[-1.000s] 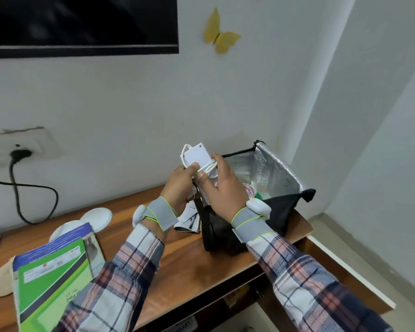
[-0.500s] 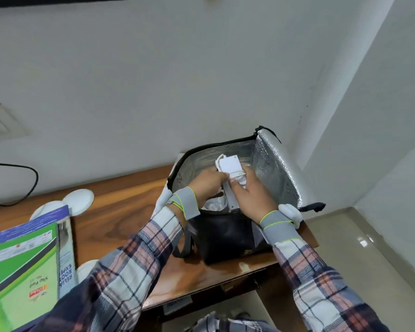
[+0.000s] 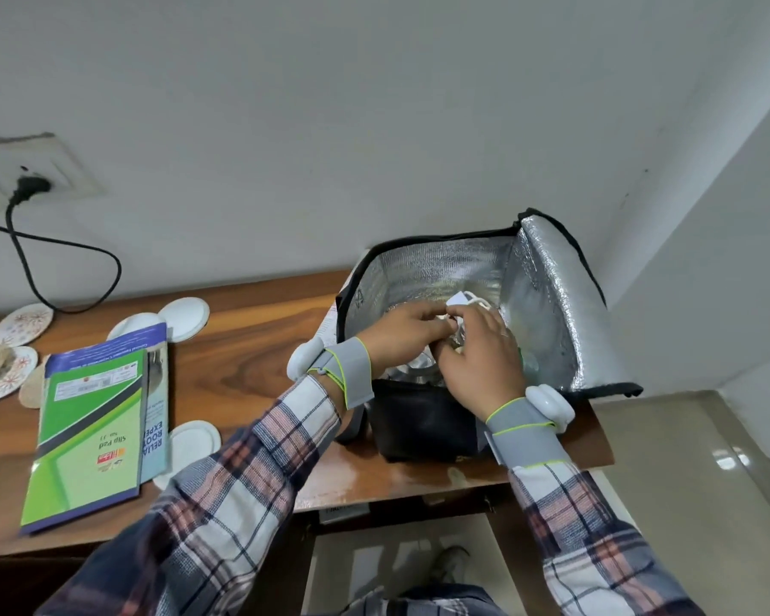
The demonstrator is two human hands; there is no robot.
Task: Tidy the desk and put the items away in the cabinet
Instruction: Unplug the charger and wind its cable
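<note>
The left hand (image 3: 401, 332) and right hand (image 3: 481, 369) sat inside the open insulated bag (image 3: 547, 304) (foil-lined, on the desk (image 3: 259, 349)), fingers of both curled round a white charger (image 3: 460, 300).
</note>
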